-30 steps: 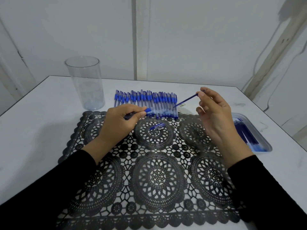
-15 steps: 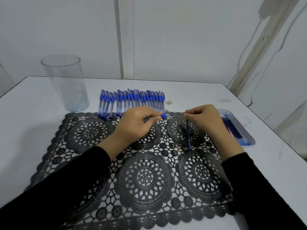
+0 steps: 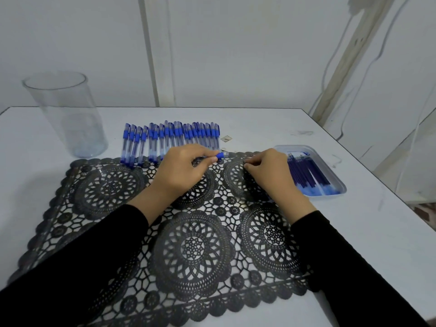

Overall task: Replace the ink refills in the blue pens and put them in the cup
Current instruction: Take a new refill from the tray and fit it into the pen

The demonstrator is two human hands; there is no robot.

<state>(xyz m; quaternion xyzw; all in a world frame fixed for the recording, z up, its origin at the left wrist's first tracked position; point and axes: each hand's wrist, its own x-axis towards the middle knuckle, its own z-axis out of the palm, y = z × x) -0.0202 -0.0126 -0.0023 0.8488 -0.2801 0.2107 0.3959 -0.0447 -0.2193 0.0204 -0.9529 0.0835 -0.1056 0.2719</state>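
My left hand (image 3: 181,171) grips a blue pen (image 3: 220,156) over the far edge of the black lace mat (image 3: 193,249); only the pen's blue end sticks out to the right of my fingers. My right hand (image 3: 269,173) lies just right of it, low on the mat. Its fingertips are pinched together a short way from the pen's end. The ink refill it carried is hidden under the hand. A row of several blue pens (image 3: 169,138) lies behind my hands. At the far left stands the clear cup (image 3: 66,114), upright, with no pens in it.
A shallow blue tray (image 3: 339,182) with several dark blue refills (image 3: 306,175) sits to the right of my right hand. A small scrap (image 3: 226,138) lies beside the pen row. The white table's right edge runs close past the tray.
My right hand brought the refill down from the air to the mat and lowered onto it, so the refill no longer shows. My left hand stayed in place with the pen.
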